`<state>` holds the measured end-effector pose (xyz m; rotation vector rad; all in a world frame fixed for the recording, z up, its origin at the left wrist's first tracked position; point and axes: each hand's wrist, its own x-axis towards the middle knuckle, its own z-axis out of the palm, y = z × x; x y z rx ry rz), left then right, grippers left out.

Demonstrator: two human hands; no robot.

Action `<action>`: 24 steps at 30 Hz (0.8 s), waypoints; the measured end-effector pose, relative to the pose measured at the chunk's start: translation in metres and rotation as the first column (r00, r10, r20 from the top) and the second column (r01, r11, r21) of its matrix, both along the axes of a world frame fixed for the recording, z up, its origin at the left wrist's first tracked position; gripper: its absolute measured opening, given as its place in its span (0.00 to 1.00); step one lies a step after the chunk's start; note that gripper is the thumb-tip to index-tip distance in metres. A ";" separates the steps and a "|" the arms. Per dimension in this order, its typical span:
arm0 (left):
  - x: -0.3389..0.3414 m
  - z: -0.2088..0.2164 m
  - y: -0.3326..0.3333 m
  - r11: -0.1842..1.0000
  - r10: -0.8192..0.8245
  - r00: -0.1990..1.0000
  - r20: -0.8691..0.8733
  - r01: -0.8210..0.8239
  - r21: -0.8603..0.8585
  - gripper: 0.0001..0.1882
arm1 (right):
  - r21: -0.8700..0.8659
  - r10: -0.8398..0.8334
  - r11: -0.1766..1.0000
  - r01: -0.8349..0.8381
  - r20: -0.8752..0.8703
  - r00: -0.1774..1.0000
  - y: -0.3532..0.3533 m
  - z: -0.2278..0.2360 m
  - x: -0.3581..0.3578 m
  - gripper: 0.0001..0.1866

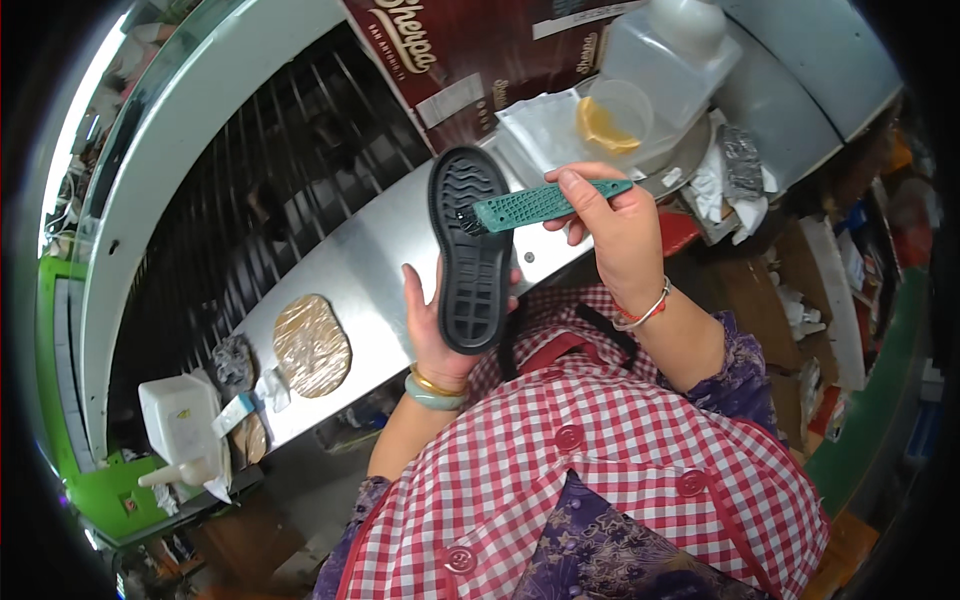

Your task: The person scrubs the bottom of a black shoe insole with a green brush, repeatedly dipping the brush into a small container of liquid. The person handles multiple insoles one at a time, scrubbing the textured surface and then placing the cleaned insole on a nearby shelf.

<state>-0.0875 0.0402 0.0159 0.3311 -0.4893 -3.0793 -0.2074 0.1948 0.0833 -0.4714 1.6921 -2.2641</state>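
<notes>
A black shoe sole [471, 285] stands lengthwise over the metal bench, its hollow, ribbed inner face turned up toward me. My left hand [440, 325] grips it from beneath near the lower end, the thumb apart on the left and fingertips showing at the right edge. Pinched between thumb and fingers of my right hand [612, 215] is a green brush [540, 205] with a perforated handle. Its dark bristles lie at the upper part of the sole's hollow; whether they touch it I cannot tell.
Along the metal bench [380, 260] lies a plastic-wrapped oval pad [312, 345]. White plastic containers [180, 420] stand at the left end. A clear cup with yellow liquid [608, 125], a translucent jug [660, 60] and a dark red box [450, 100] are at the back. Beyond the bench runs a dark slatted conveyor [270, 170].
</notes>
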 end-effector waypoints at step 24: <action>0.008 0.013 -0.005 0.999 0.038 0.999 0.008 -0.038 0.035 0.43 | 0.212 0.373 0.910 -0.356 -0.045 0.927 -0.002 0.008 0.053 0.08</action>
